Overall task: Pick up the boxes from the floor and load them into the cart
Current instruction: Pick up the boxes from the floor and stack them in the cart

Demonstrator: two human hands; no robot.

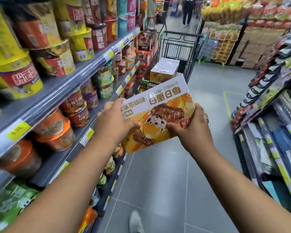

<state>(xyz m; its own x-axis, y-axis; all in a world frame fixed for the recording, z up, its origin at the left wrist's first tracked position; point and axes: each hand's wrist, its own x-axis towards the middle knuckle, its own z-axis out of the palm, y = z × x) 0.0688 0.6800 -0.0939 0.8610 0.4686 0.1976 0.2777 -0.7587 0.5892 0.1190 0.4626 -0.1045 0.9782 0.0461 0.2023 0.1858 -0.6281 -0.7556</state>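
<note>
While I stand in the aisle, the box [160, 111] is up off the floor, held in front of me between both hands with its printed face towards me and its lettering upside down. It is yellow and white, wrapped in clear film, and tilted so its far edge sits higher than the near one. My left hand [114, 121] clamps the left edge — thumb across the printed face, fingers curled round the side and behind. My right hand [194, 127] grips the lower right corner the same way, thumb lying on the face near the speckled egg picture, fingers hidden underneath; there is a ring [206, 117] on one of them.

Beyond the box stands the cart [178, 47], a black wire one, well apart from my hands and further up the aisle. Inside it lie more boxes [165, 69] of the same yellow and white print, stacked against the near left side.

To my left, the shelves [71, 81] carry rows of cup noodles [18, 76], with yellow price tags [18, 130] along the shelf edges. To my right is a rack of packaged goods [275, 115], blurred. The floor [158, 182] is grey tile — one shoe [135, 221] of mine shows at the bottom edge. A person [188, 10] stands far up the aisle, out of focus.
</note>
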